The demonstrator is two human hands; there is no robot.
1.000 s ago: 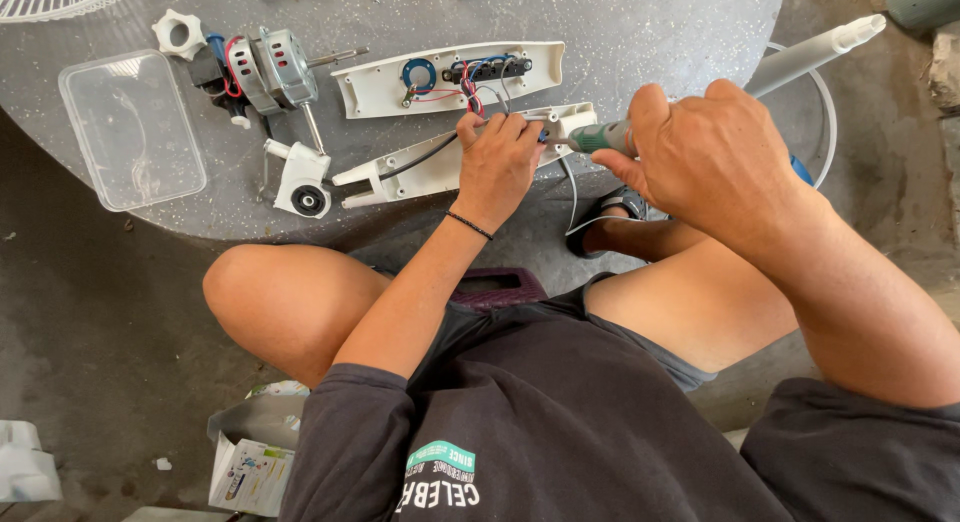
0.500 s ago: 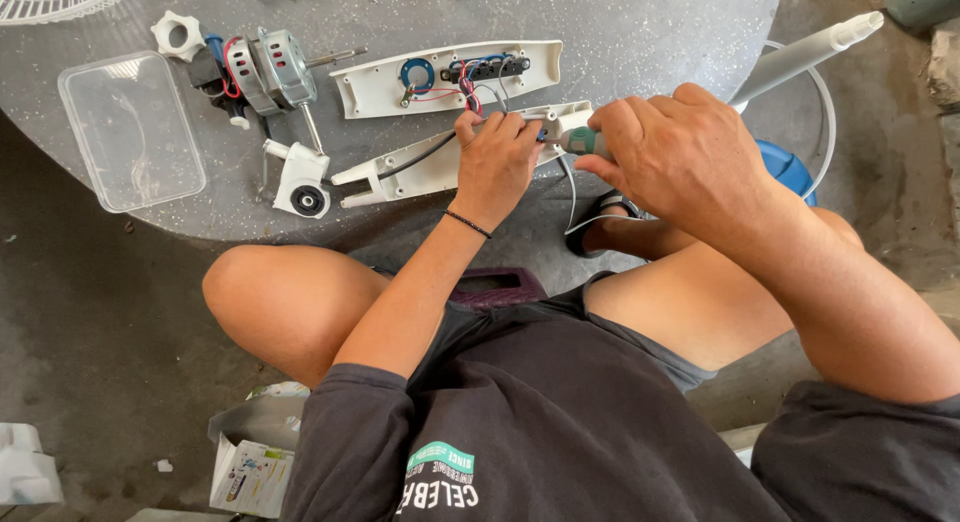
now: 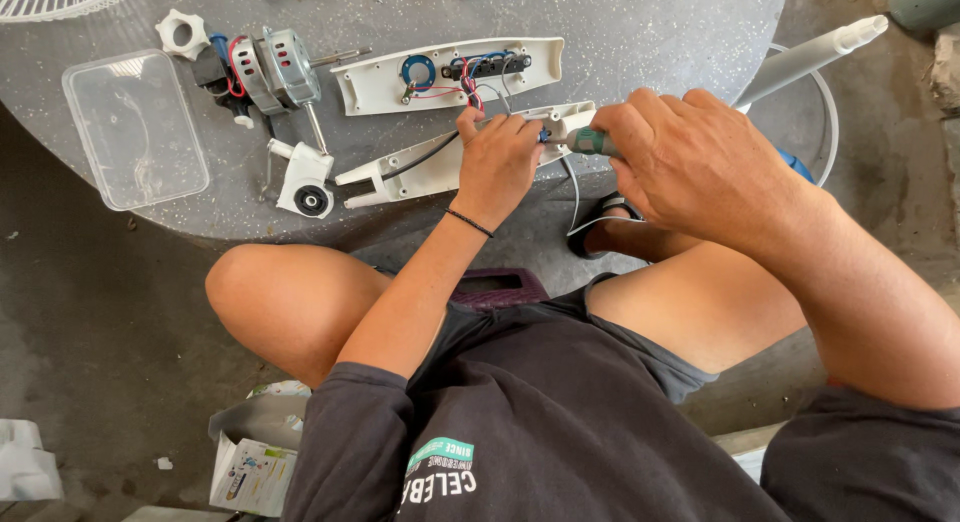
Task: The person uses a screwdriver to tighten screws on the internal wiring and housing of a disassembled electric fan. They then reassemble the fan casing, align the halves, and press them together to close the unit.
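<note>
A green-handled screwdriver point(image 3: 585, 140) is gripped firmly in the right hand point(image 3: 700, 167) and put to the lower white cover point(image 3: 440, 162) on the table point(image 3: 650, 42), steadied by the closed left hand point(image 3: 497, 164), while the motor point(image 3: 275, 72) and 1 wired cover point(image 3: 440, 74) lie apart, so much work is judged left.

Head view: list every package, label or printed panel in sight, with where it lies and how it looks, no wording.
Cardboard box: on the floor at lower left, below the person's knee; white, open flaps, small coloured print on its face.
Shirt print: on the dark shirt's front, bottom centre; a teal patch above white lettering.
Clear plastic container: on the grey round table, far left; rectangular, see-through, unlabelled.
No screens or signs.
</note>
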